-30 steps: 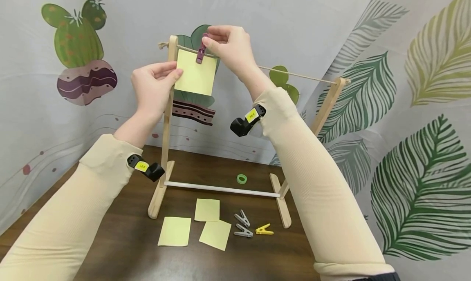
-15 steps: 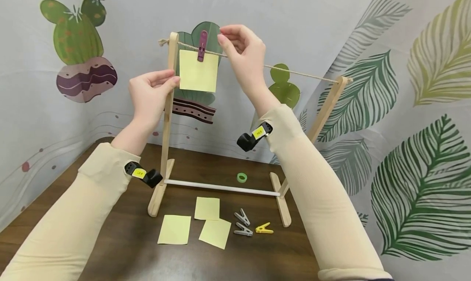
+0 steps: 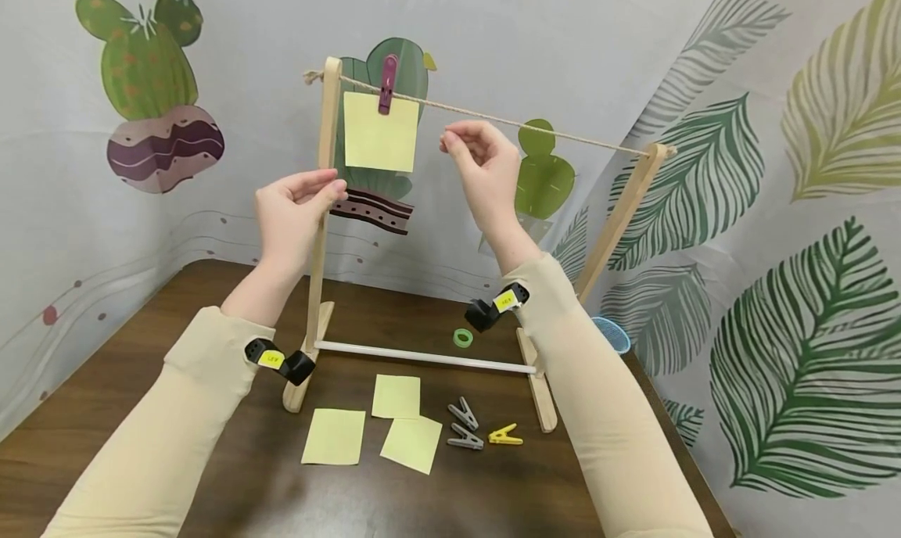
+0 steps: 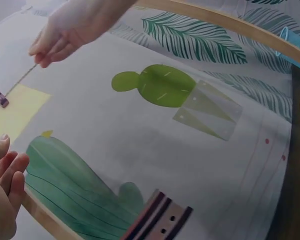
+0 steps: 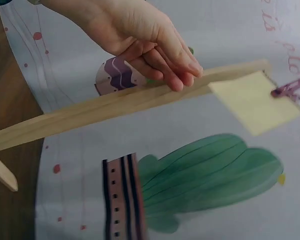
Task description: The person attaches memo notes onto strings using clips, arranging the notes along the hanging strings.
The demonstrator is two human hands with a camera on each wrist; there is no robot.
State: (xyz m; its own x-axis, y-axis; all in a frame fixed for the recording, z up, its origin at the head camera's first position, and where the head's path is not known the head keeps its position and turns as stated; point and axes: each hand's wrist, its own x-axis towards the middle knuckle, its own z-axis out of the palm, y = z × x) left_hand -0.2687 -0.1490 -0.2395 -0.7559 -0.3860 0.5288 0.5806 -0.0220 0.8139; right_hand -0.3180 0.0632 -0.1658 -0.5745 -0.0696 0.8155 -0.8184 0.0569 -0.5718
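Note:
A yellow paper note (image 3: 381, 141) hangs from the string (image 3: 486, 117) near the left post, held by a purple clothespin (image 3: 388, 84) at its top edge. My left hand (image 3: 292, 217) is in front of the left wooden post (image 3: 328, 123), below and left of the note, its fingers loosely bent with nothing in them. To the note's right, under the string, my right hand (image 3: 486, 166) hangs with relaxed fingers and holds nothing. In the right wrist view the clipped note (image 5: 257, 102) lies apart from the left fingertips.
Several yellow notes (image 3: 334, 436) lie on the dark wooden table (image 3: 232, 413). Right of them are two grey clothespins (image 3: 464, 436) and a yellow clothespin (image 3: 505, 435). A green ring (image 3: 462, 338) lies behind the white crossbar (image 3: 422, 356). A blue mesh container (image 3: 611, 335) shows behind the right arm.
My right hand has let go of the purple clothespin and moved right and down. My left hand has released the note's edge and lowered. The note stays hanging on the string.

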